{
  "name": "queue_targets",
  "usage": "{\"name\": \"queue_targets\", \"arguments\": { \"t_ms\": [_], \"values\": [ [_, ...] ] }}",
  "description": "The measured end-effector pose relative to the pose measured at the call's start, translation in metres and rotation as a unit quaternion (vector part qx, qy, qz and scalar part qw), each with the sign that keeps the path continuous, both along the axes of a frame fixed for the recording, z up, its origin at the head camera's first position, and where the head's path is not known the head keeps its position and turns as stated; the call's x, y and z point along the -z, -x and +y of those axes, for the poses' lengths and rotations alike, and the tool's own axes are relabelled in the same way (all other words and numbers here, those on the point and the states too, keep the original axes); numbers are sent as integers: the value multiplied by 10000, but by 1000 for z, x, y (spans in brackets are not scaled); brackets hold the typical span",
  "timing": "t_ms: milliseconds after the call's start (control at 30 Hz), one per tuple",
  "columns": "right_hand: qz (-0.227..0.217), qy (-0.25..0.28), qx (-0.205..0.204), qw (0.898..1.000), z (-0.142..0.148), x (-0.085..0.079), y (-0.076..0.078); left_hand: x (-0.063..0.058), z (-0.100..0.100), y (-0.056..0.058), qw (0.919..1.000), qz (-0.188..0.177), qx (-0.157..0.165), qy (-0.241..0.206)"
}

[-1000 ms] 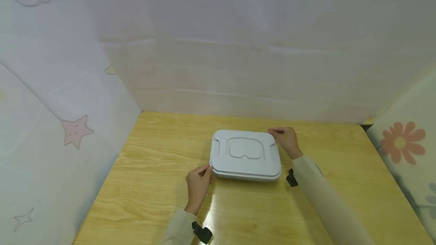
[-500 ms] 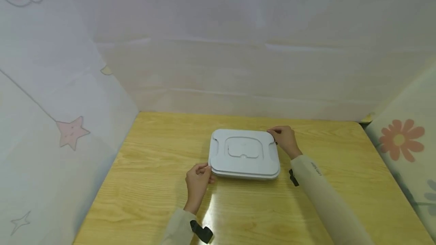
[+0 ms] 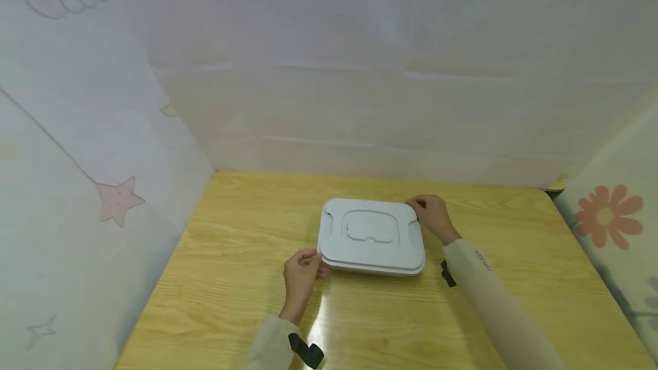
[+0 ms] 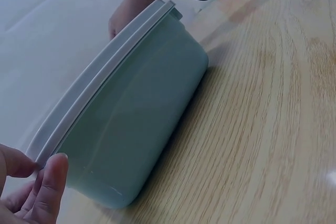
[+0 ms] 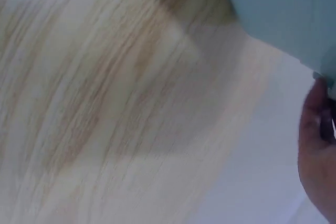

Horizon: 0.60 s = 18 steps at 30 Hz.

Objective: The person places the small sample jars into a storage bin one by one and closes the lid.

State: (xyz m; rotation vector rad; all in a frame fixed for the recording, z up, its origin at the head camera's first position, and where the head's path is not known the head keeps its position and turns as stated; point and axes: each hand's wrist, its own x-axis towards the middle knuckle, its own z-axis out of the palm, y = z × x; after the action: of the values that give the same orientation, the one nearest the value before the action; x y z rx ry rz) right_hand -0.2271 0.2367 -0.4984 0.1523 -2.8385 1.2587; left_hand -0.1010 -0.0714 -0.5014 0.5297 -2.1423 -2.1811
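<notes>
A storage box with a white lid (image 3: 372,253) sits on the table; its pale green tub (image 4: 136,114) shows below the lid in the left wrist view. My left hand (image 3: 299,281) pinches the lid's rim at the near left corner, thumb on top and fingers underneath. At the far right corner, the fingers of my right hand (image 3: 434,217) grip the rim. In the right wrist view my right hand (image 5: 320,145) is partly cut off by the frame edge. The lid lies over the tub, and the inside of the box is hidden.
The box stands on a light wooden table (image 3: 226,278). A pale cloth wall (image 3: 360,101) rises behind the table's back edge, with printed walls at both sides. Each sleeve carries a black wrist camera (image 3: 307,352).
The head view shifts slightly. Both hands stay at the same two corners of the lid, and the box keeps its place on the table.
</notes>
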Motion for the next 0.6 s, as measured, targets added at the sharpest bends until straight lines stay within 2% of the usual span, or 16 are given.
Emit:
{"name": "queue_targets", "arguments": {
  "t_ms": [133,300,467,600],
  "values": [
    [-174,223,-316,9991,4,0,-5,1,-2,0,10000,-83,19,-20],
    [-611,613,-40,9962,4,1,-13,6,-4,-1,9999,-149,16,7],
    [-394,573,95,9975,-5,-2,-8,2,-10,2,10000,-62,18,-9],
    [-255,477,140,9984,-4,-3,-4,-1,-11,6,9995,-105,299,-57]
  ]
}}
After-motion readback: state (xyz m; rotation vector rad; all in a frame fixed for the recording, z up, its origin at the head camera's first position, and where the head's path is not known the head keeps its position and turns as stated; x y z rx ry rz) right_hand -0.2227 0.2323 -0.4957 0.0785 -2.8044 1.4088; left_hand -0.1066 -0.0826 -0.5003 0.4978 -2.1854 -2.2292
